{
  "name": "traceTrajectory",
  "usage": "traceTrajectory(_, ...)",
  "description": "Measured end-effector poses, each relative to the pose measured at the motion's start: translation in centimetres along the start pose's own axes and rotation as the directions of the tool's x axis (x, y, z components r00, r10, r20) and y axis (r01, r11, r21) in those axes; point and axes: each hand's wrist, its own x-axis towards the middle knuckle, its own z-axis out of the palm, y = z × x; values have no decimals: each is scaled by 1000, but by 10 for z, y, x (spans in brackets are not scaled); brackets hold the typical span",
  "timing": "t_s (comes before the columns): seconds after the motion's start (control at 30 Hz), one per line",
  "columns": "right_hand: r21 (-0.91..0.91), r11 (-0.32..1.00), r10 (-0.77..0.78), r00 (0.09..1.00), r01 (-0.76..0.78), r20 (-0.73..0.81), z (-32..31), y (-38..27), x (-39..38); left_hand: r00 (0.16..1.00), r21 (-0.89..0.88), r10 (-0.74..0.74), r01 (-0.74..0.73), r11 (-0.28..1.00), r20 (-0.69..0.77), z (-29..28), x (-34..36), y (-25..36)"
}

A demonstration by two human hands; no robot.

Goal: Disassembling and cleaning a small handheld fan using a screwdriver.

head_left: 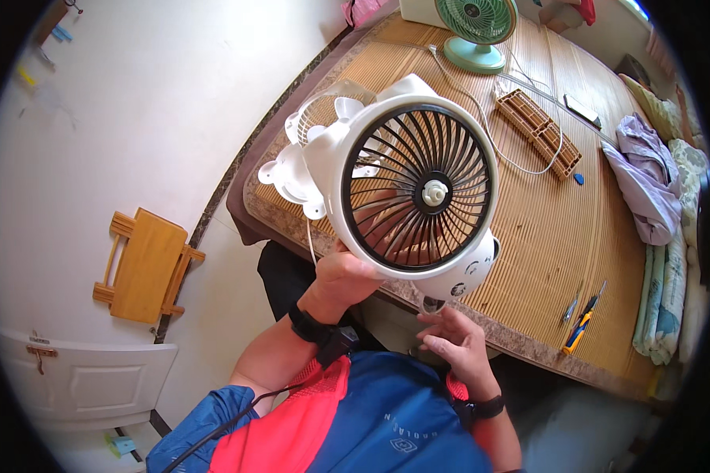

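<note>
Right hand [459,340] fingers loosely spread under fan's [414,185] base, frame centre; left hand [341,277] clamps rim. Keep rim grip firm, fan steady.

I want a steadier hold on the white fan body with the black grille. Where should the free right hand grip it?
Judging by its pose, on the fan body's bare white rim at the lower right, coming from below. The left hand already clamps the lower-left rim, and the right hand hangs open under the base. Avoid the thin black ribs.

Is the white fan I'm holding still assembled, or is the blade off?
Blade off: behind the white fan's black grille only the bare white spindle shows. Left hand grips its rim; right hand beneath.
</note>
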Motion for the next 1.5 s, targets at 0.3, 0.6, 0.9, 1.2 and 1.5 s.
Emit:
traceTrajectory(0.3, 185, 977, 111, 994, -107, -14, -6, 14, 25, 997, 253, -77, 82, 964, -33, -4, -26, 19)
traceTrajectory(0.6, 204, 949, 236, 971, -240, 44, 4, 16, 44, 993, 565, -114, 119, 817, -44, -6, -25, 21)
traceTrajectory(0.9, 345, 902, 243, 966, -259, 91, 11, 8, 43, 988, 384, -61, 113, 917, -145, 5, -15, 19)
traceTrajectory(1.2, 24, 960, 280, 958, -279, -68, 13, -1, 33, 982, 135, -41, 67, 989, -185, -10, -11, 2)
traceTrajectory(1.5, -207, 953, 200, 973, -221, -119, 9, -8, 25, 986, 101, -20, 37, 994, -163, 0, -10, 0)
